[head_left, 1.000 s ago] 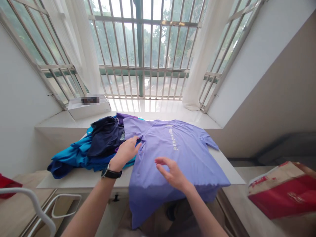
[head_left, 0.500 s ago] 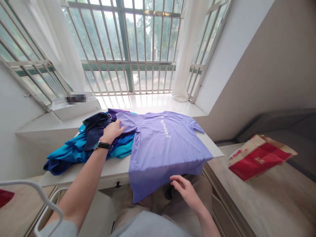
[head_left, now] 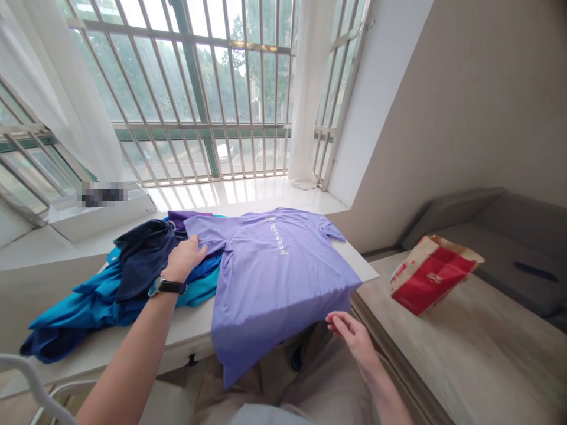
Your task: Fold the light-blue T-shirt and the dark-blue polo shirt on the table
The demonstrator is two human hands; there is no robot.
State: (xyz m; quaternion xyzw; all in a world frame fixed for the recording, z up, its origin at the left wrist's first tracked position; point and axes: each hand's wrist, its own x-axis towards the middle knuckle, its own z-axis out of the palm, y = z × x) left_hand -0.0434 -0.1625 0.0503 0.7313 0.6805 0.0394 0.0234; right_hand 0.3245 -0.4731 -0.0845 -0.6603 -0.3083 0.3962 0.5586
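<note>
A lavender T-shirt (head_left: 283, 277) with pale vertical lettering lies spread over the white tabletop (head_left: 364, 268), its hem hanging over the front edge. My left hand (head_left: 186, 260), wearing a black-banded watch, is at the sleeve on the left, fingers curled down onto the cloth with the fingertips partly hidden. Beneath that hand and to its left is a heap of blue, navy and purple clothes (head_left: 95, 295). My right hand (head_left: 352, 336) is by the right part of the hem, thumb and fingers pinched together; whether cloth is between them is hidden.
A white box (head_left: 104, 218) sits on the windowsill at left, below a barred window. To the right, a red and tan paper bag (head_left: 436, 277) stands on a marbled surface (head_left: 465, 348). A white tubular frame (head_left: 31, 378) is at lower left.
My right hand has moved right and up to the hem, its fingers closing from a loose open pose. The left hand stays at the sleeve. The view has turned slightly right.
</note>
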